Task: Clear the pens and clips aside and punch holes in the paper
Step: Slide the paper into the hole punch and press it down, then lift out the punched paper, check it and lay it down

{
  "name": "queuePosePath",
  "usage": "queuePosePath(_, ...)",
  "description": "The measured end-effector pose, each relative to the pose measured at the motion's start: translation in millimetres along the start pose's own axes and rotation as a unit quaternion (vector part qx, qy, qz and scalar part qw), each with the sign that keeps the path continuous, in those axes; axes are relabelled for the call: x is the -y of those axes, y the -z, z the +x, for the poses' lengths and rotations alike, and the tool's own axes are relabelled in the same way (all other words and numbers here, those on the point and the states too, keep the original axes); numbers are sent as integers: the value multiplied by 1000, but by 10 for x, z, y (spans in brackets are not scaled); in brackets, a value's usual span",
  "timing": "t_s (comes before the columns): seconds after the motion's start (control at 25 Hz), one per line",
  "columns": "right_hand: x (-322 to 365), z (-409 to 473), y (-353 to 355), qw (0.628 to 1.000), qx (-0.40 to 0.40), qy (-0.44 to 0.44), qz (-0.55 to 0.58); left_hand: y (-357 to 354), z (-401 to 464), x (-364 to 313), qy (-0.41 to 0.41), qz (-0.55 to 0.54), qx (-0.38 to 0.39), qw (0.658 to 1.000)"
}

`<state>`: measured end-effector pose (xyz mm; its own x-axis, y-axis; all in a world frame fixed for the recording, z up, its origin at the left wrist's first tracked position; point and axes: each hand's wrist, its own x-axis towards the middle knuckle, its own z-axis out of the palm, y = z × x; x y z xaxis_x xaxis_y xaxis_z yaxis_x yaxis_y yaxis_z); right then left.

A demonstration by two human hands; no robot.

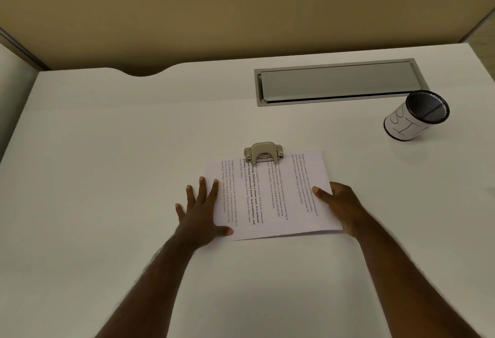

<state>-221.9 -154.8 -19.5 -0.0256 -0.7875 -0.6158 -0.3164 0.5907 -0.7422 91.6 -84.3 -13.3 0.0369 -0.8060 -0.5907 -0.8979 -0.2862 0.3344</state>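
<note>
Now the paper (270, 198), its far edge fed into the punch (263, 153), is best squared there, left hand (199, 213) pressing with splayed fingers, right hand (338, 203) pinching the paper's right edge.

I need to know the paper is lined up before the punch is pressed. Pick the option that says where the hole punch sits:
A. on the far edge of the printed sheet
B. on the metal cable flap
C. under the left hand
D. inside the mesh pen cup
A: the hole punch straddles the far edge of the printed sheet, while the left hand lies flat on the sheet's left side and the right hand grips its right edge.
</note>
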Motion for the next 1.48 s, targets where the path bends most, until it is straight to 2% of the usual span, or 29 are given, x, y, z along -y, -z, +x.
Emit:
queuePosePath(0.08,19,14,1,1000,-3,-12,20,-7,-53,-8,9,-100,-73,992)
queuePosePath(0.2,49,31,25,998,17,-32,42,-36,-184,-30,72,-282,-247,924)
queuePosePath(0.24,53,23,28,998,24,-35,49,-47,-234,-57,108,-310,-269,905)
queuePosePath(0.28,58,7,28,997,31,-38,55,-52,-272,-84,137,-322,-264,899)
queuePosePath(0.36,63,-22,29,997,41,-41,54,-62,-290,-128,172,-323,-209,907)
queuePosePath(0.4,64,-36,24,997,44,-42,54,-66,-275,-131,184,-349,-186,900)
queuePosePath(0.52,78,-59,18,997,43,-40,56,-41,-233,-134,189,-479,-159,842)
queuePosePath(0.72,36,-62,31,996,54,-36,54,-76,-254,-57,186,-514,-148,824)
queuePosePath(0.96,-198,-247,130,995,73,-38,50,-337,-431,10,182,-509,-139,830)
queuePosePath(1.08,-339,-457,199,988,75,-63,118,-515,-580,41,181,-496,-150,836)
queuePosePath(1.24,-565,-867,200,952,74,-80,285,-698,-805,-1,169,-549,-137,807)
queuePosePath(1.32,-696,-1142,37,929,46,-93,355,-788,-919,-71,163,-567,-138,796)
queuePosePath(1.48,-735,-1572,-422,926,-23,-74,370,-914,-1136,-256,146,-590,-145,781)
